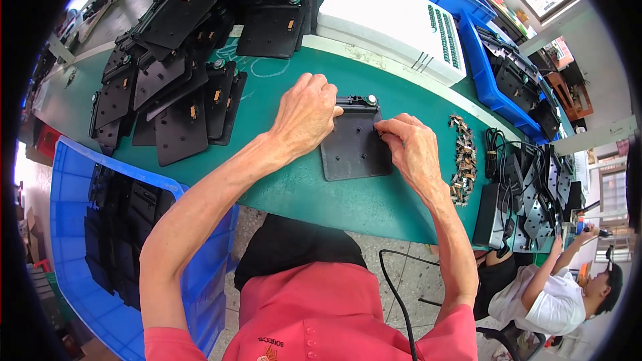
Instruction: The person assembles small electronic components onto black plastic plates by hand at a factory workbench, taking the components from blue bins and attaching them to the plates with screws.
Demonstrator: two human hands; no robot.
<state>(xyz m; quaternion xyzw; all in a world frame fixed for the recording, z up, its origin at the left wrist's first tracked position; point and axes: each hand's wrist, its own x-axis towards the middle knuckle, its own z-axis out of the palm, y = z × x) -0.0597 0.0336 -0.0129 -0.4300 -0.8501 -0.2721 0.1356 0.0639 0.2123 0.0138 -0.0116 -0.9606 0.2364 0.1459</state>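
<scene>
In front of me a flat black plate [355,154] with small pegs and a bar along its far edge lies on the green table. A round silver-coloured piece [370,100] sits at the bar's right end. My left hand [305,115] is closed on the plate's upper left corner, fingers curled under. My right hand [411,144] pinches at the plate's right side; its fingertips hide whatever is between them. Farther right, several small metal parts [463,160] lie in a loose strip on the table.
Stacks of similar black plates [177,20] cover the far left. A blue bin [61,190] with black parts stands at lower left. Beyond the table edge strip is a white foam box [381,17], beside a blue crate [478,60]. Cables and brackets [535,194] lie right, near a co-worker [548,301].
</scene>
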